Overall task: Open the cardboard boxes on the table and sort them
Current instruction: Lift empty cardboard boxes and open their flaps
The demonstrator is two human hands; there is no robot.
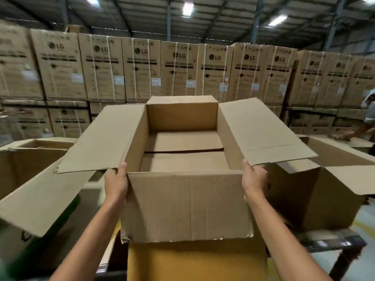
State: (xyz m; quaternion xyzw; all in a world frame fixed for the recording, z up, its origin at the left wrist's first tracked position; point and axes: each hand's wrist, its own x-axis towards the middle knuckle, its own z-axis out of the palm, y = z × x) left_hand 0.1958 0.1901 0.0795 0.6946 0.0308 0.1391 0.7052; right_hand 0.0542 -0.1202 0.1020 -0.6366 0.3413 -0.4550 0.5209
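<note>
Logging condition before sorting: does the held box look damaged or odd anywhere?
Minor damage. The held box, gripped at its near corners by the left hand and right hand, has a near flap hanging down with a ragged lower edge. The left flap is frayed at its near corner. A dark gap shows between the bottom flaps.

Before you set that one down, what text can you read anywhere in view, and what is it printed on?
"LG": on the stacked cartons at the back.
"WASHING MACHINE": under the logo on those same cartons, blurred on the ones at the sides.
The white stickers and smaller print on the cartons: too blurred to read.
The open box in front: no print showing.
</note>
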